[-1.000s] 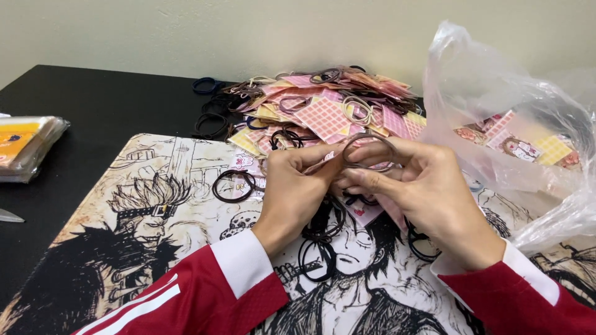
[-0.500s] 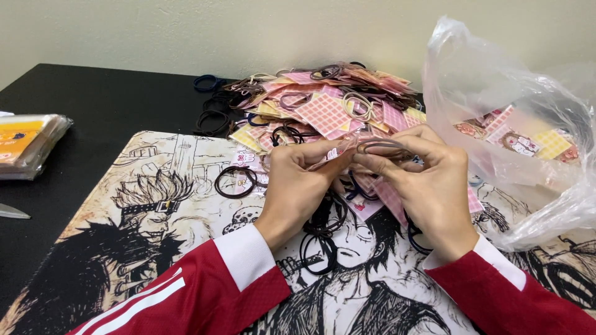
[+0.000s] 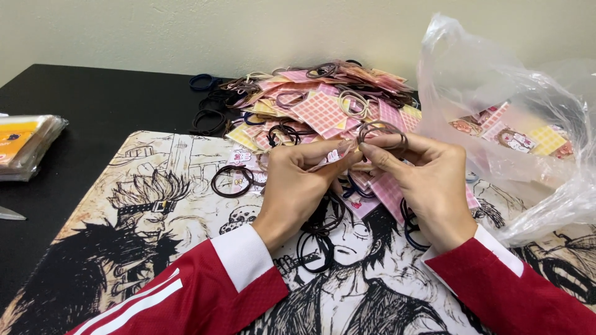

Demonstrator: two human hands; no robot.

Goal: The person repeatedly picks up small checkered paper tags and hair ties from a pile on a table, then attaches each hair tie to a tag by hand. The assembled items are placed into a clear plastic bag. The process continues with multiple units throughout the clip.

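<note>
Pink and yellow checked cards (image 3: pixel 323 111) heaped mid-desk; a clear plastic bag (image 3: pixel 515 124) at right; a clear-wrapped yellow packet (image 3: pixel 25 146) at left.

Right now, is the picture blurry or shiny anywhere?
In the head view, the hands, left hand and right hand, look sharp; the clear plastic bag shows pale glare; lighting is soft and even, with faint shadows on the printed mat.

Two hands (image 3: pixel 298 180), one clear plastic bag (image 3: pixel 496 80), one printed mat (image 3: pixel 155 205), one heap of checkered cards (image 3: pixel 323 108).
</note>
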